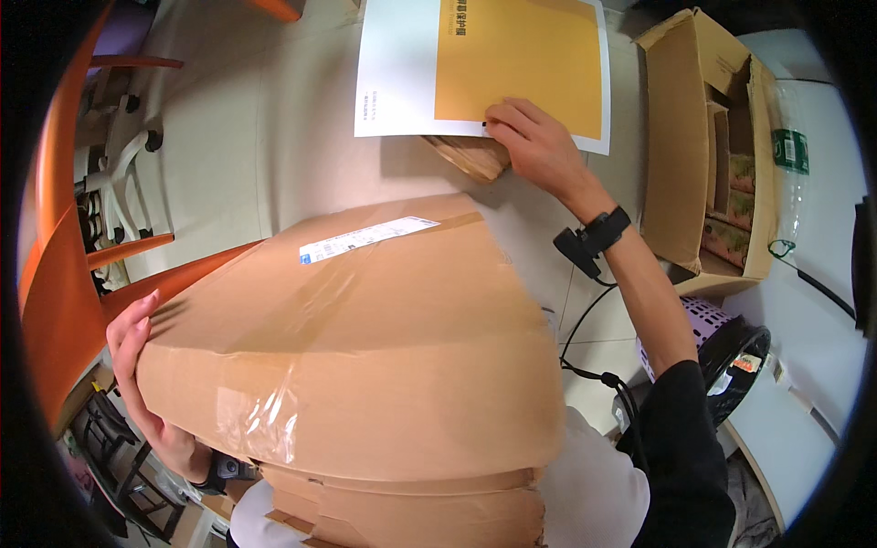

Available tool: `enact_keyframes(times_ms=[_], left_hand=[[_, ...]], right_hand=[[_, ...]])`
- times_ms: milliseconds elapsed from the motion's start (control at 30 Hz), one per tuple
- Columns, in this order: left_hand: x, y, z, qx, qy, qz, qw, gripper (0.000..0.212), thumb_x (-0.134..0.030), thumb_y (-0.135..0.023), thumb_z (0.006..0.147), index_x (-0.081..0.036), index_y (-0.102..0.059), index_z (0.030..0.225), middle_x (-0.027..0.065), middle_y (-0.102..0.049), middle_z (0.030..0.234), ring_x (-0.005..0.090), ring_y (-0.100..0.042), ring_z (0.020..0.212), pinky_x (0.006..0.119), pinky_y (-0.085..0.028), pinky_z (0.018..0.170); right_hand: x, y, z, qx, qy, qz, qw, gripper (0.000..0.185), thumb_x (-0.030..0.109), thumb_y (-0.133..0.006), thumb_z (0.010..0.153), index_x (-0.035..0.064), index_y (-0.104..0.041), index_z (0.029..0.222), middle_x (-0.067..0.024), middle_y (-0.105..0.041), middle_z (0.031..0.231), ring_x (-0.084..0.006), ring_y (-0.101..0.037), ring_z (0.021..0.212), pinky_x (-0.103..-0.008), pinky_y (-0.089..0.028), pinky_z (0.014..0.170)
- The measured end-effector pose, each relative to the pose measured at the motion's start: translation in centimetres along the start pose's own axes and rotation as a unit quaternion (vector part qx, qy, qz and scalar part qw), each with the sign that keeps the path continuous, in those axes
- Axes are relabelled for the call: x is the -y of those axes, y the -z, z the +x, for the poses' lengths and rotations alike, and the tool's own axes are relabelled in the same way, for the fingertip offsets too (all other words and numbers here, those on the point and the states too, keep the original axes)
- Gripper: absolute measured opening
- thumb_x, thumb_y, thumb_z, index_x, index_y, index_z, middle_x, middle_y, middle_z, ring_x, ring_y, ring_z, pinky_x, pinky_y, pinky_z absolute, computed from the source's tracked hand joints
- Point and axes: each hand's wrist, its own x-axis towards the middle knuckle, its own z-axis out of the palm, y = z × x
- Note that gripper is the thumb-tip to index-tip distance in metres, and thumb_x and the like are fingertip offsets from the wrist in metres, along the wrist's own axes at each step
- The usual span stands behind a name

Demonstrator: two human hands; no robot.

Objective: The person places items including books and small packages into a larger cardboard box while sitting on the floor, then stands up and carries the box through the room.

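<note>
A large brown cardboard box (384, 294) fills the space in front of my body, tilted, with clear tape and a white label (370, 240) on it. My left hand (140, 370) grips its left edge, with fingertips on the upper face. Farther forward, my right hand (531, 144) holds the near edge of a flat white-and-yellow printed package (521, 61), its fingers curled on the yellow face. Beneath that package a brown corner (473, 156) pokes out; most of it is hidden, so I cannot tell what it is. Both wrists wear black straps with small devices.
An open carton (675, 157) with several small boxes inside stands on the right. Beside it lies a clear plastic bottle (791, 157). A lilac basket (706, 322) with a black liner is below. Orange furniture (62, 288) borders the left, and a black cable (582, 322) hangs near my right arm.
</note>
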Motion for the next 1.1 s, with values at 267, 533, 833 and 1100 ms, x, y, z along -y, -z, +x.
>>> enact_keyframes(times_ms=[267, 533, 833, 1100], left_hand=[[0.4, -0.4, 0.2, 0.003, 0.008, 0.018, 1.0, 0.059, -0.038, -0.056, 0.084, 0.001, -0.054, 0.129, 0.0252, -0.051, 0.133, 0.0371, -0.049, 0.126, 0.048, -0.035, 0.107], [-0.2, -0.1, 0.5, 0.0, 0.028, -0.021, 0.999, 0.06, -0.032, -0.057, 0.082, 0.004, -0.053, 0.129, 0.0229, -0.052, 0.134, 0.0334, -0.046, 0.128, 0.043, -0.031, 0.11], [-0.9, -0.3, 1.0, -0.019, 0.071, -0.077, 0.994, 0.07, -0.016, -0.05, 0.075, 0.005, -0.042, 0.141, 0.0238, -0.042, 0.149, 0.0348, -0.041, 0.139, 0.043, -0.027, 0.116], [-1.1, -0.4, 1.8, -0.064, 0.079, -0.102, 0.99, 0.059, 0.001, -0.049, 0.083, -0.001, -0.038, 0.142, 0.0173, -0.04, 0.153, 0.0219, -0.052, 0.125, 0.035, -0.037, 0.11]], right_hand=[[2.4, 1.5, -3.1, 0.014, -0.105, -0.096, 0.99, 0.071, -0.011, -0.059, 0.072, 0.0207, -0.058, 0.136, -0.0079, -0.053, 0.136, -0.0294, -0.049, 0.126, -0.0533, -0.034, 0.108], [2.1, 0.7, -1.5, -0.008, -0.111, -0.154, 0.982, 0.075, -0.009, -0.056, 0.075, 0.0257, -0.053, 0.141, -0.006, -0.052, 0.127, -0.0272, -0.049, 0.109, -0.0471, -0.037, 0.103], [0.3, 4.5, -4.1, -0.03, -0.22, -0.056, 0.973, 0.083, 0.002, -0.06, 0.073, 0.0117, -0.034, 0.152, -0.0227, -0.033, 0.15, -0.0415, -0.034, 0.139, -0.0492, -0.026, 0.115], [-6.5, 4.8, -6.0, -0.17, -0.6, 0.44, 0.647, 0.083, 0.04, -0.072, 0.09, -0.0041, -0.032, 0.148, -0.0175, -0.053, 0.134, -0.0245, -0.053, 0.12, -0.037, -0.044, 0.097]])
